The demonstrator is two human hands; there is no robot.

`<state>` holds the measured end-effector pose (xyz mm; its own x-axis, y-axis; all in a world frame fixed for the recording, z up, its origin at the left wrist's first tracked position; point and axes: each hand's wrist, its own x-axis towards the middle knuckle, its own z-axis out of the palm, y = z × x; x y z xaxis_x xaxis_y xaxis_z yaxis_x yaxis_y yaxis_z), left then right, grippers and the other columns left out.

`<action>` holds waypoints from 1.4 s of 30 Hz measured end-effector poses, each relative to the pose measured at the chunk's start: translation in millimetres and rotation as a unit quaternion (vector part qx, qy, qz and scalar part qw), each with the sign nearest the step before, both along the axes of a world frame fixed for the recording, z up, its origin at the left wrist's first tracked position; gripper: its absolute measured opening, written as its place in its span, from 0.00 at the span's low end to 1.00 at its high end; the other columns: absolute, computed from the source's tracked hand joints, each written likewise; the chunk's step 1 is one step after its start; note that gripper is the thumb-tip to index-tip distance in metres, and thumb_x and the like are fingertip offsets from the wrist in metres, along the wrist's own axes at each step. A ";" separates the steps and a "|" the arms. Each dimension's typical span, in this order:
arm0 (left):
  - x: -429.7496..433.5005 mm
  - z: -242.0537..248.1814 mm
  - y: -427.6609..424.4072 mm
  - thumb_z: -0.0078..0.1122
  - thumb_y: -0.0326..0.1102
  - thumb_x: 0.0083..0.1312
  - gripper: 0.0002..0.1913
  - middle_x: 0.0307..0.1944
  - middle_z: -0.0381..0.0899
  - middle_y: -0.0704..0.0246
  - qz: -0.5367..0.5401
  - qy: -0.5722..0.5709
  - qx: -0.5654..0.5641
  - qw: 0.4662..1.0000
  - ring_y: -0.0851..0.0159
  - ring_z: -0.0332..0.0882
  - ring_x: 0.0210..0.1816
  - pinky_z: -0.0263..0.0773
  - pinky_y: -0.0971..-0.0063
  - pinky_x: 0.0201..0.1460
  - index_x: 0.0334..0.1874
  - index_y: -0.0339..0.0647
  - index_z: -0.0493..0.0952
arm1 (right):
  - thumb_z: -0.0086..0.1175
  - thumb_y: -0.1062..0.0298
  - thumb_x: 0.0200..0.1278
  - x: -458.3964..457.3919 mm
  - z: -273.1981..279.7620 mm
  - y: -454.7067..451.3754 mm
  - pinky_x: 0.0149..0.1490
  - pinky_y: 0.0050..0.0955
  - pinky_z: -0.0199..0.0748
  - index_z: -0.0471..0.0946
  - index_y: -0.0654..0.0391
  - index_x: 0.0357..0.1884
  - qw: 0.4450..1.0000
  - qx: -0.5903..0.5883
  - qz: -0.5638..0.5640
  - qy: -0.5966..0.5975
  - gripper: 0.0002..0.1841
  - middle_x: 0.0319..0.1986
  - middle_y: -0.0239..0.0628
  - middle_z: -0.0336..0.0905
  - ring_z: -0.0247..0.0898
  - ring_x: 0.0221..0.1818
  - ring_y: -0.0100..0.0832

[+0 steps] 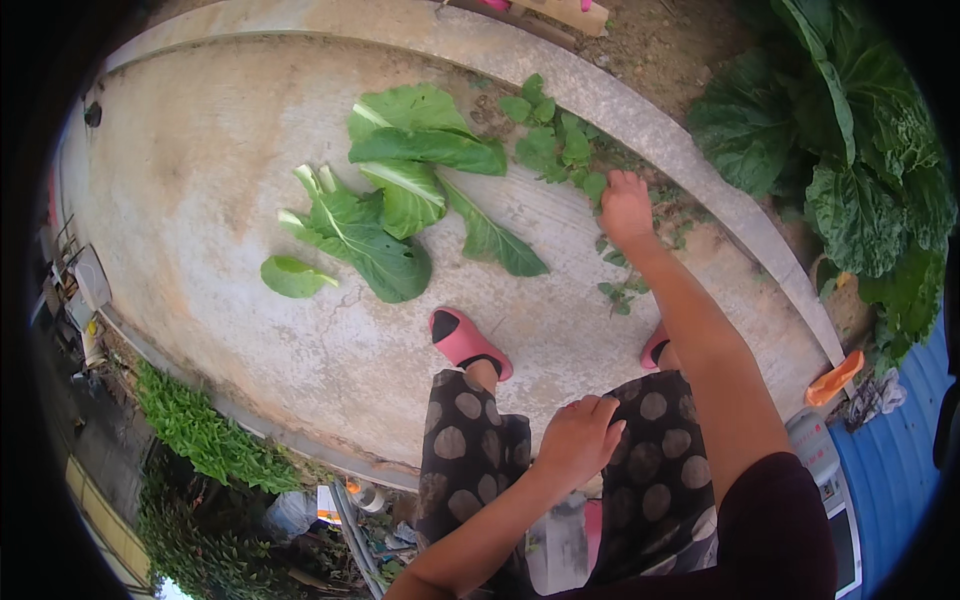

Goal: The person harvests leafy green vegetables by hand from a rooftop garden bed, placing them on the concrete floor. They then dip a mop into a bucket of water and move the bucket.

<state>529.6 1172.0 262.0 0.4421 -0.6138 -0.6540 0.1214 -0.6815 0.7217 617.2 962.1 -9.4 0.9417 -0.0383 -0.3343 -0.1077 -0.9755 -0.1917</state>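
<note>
My right hand reaches down beside the low concrete curb. Its curled fingers close at the edge of a low leafy plant; the fingertips are partly hidden. My left hand hovers over my lap between the knees, loosely bent, thumb apart from the fingers, with nothing seen in it. Several large picked leaves with pale stalks lie on the concrete ahead: a broad dark green leaf, a folded leaf, a narrow leaf and a small leaf at the left.
A curved concrete curb runs past my right hand, with large-leaved vegetable plants beyond it. Small weeds grow along its inner side. My pink slipper is on the concrete. An orange object lies at right near blue sheeting.
</note>
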 end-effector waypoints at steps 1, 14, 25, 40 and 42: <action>0.9 0.3 -0.3 0.59 0.38 0.63 0.15 0.39 0.77 0.61 0.005 0.006 -0.001 1.000 0.52 0.78 0.39 0.73 0.62 0.44 0.49 0.40 0.73 | 0.58 0.64 0.56 -9.0 -5.3 -6.3 0.48 0.39 0.70 0.79 0.58 0.28 0.998 0.026 0.024 -0.057 0.08 0.34 0.38 0.79 0.74 0.42 0.43; -0.2 -8.6 1.3 0.59 0.38 0.64 0.15 0.43 0.77 0.57 0.041 0.040 0.007 0.998 0.48 0.76 0.45 0.72 0.59 0.45 0.49 0.38 0.73 | 0.52 0.53 0.69 -63.6 50.3 59.8 0.35 0.39 0.68 0.73 0.61 0.35 0.783 0.349 -0.515 -0.008 0.18 0.21 0.49 0.72 0.69 0.25 0.50; -9.7 -6.5 -8.9 0.56 0.40 0.64 0.15 0.38 0.75 0.59 0.012 0.038 -0.009 0.999 0.51 0.78 0.39 0.72 0.60 0.44 0.47 0.39 0.71 | 0.66 0.40 0.48 -86.8 -132.1 -129.0 0.57 0.36 0.70 0.68 0.69 0.61 0.651 0.132 -0.739 0.110 0.47 0.56 0.48 0.73 0.74 0.53 0.42; -11.1 -5.3 -11.9 0.59 0.39 0.62 0.16 0.37 0.76 0.60 0.039 0.007 -0.001 0.999 0.52 0.78 0.36 0.73 0.62 0.40 0.48 0.40 0.72 | 0.48 0.53 0.64 -46.8 -15.1 -92.1 0.30 0.34 0.70 0.77 0.54 0.30 0.539 0.422 -0.711 0.161 0.15 0.25 0.36 0.73 0.70 0.27 0.37; -11.2 -3.1 -12.4 0.59 0.40 0.63 0.16 0.37 0.76 0.60 0.017 0.016 -0.001 1.000 0.52 0.78 0.36 0.73 0.62 0.40 0.49 0.40 0.72 | 0.48 0.52 0.64 -52.2 -22.2 -102.7 0.30 0.35 0.69 0.77 0.56 0.30 0.635 0.338 -0.675 0.165 0.17 0.25 0.35 0.74 0.72 0.28 0.36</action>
